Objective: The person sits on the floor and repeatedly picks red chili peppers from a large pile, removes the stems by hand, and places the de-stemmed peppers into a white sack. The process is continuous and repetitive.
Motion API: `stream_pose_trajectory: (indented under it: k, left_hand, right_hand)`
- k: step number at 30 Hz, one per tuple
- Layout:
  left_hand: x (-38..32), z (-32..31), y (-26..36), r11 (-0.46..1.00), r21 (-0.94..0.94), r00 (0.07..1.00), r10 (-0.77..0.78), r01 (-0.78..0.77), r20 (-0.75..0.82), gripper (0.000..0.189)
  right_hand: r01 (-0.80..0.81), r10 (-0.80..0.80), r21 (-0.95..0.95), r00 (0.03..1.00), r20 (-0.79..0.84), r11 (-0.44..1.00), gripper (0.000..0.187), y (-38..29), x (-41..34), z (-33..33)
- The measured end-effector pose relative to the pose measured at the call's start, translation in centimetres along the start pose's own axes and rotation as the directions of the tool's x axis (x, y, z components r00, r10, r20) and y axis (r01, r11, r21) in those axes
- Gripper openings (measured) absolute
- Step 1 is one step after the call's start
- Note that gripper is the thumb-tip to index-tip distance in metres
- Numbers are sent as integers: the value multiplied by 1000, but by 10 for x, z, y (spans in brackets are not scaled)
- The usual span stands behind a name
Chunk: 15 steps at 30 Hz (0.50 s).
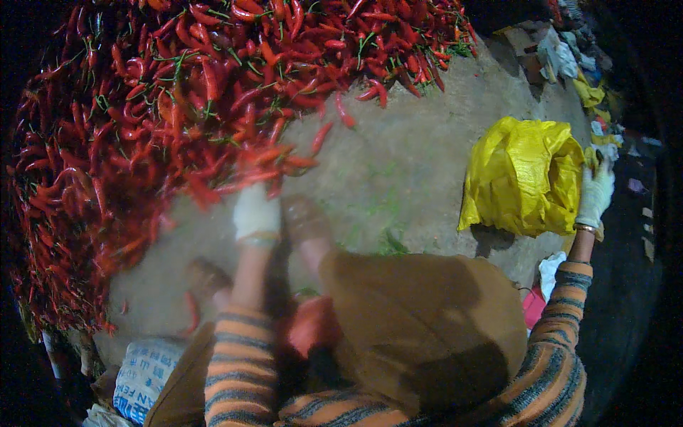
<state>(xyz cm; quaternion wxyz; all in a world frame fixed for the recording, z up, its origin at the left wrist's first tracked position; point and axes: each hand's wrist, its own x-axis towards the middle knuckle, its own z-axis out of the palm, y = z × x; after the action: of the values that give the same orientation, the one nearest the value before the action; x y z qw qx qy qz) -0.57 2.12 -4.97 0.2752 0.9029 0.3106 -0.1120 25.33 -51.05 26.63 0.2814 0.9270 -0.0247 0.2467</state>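
Note:
My left hand [257,213], in a white knitted glove, reaches to the near edge of a large heap of red chili peppers [208,80]. It is motion-blurred, and its fingers are lost among blurred peppers, so its grip does not show. Off to the right, my right hand [595,195], also gloved, grips the side of a yellow plastic bag [520,176] by its crumpled mouth. The bag bulges, and whatever is inside is hidden. A few loose peppers [321,137] lie on the concrete floor [416,144] between heap and bag.
My knees [427,299] and feet [305,216] are below the heap. A printed white sack [144,373] lies at lower left. Crumpled plastic and litter [560,56] line the right side. Green stem bits [392,240] are scattered on the floor.

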Motion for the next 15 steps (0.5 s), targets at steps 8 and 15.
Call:
stream_pose_trajectory:
  k: [8, 15]
  left_hand:
    - [0, 2, -2, 992, -117, 998, -39, 44, 43, 35]
    - [-14, -11, -28, 742, -652, 978, -206, 155, -1, 20]
  right_hand:
    - [204, -393, 850, 919, 4, 485, 33, -279, -108, 27]
    - [195, -617, 792, 740, 269, 579, 42, -451, -155, 55]
